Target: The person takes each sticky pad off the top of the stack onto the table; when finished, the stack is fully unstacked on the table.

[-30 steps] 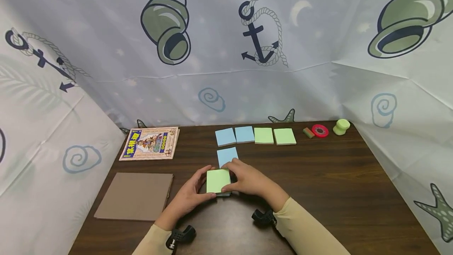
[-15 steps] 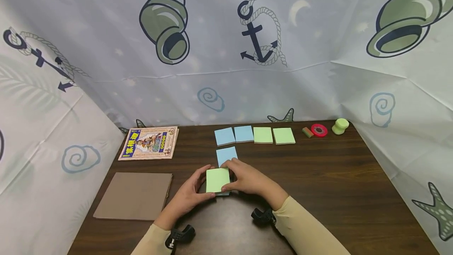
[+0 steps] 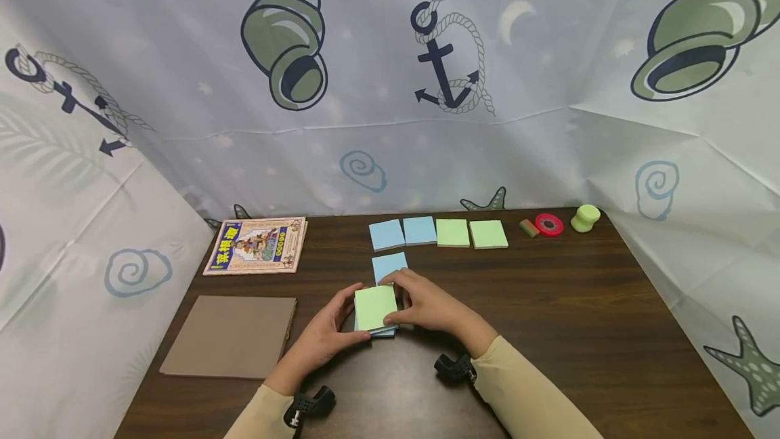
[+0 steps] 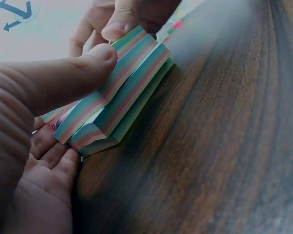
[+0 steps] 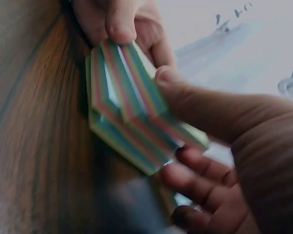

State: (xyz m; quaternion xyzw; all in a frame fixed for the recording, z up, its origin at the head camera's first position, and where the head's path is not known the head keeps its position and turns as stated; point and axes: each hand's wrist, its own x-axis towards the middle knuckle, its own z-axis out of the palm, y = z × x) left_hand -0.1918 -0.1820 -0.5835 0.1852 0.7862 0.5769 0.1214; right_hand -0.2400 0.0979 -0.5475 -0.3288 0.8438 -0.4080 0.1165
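- Both hands clamp one sticky-note pad (image 3: 375, 309) at lower centre: left hand (image 3: 326, 337) pinching its left edge, right hand (image 3: 426, 305) its right.
- One loose blue note (image 3: 388, 265) lies just above.

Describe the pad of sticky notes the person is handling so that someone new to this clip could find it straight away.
On the dark wooden table, look at the near middle, just in front of a lone blue note. There the left hand and right hand grip the thick pad. Unlike the single flat notes, it is a green-topped block with striped, multicoloured edges, split into layers.
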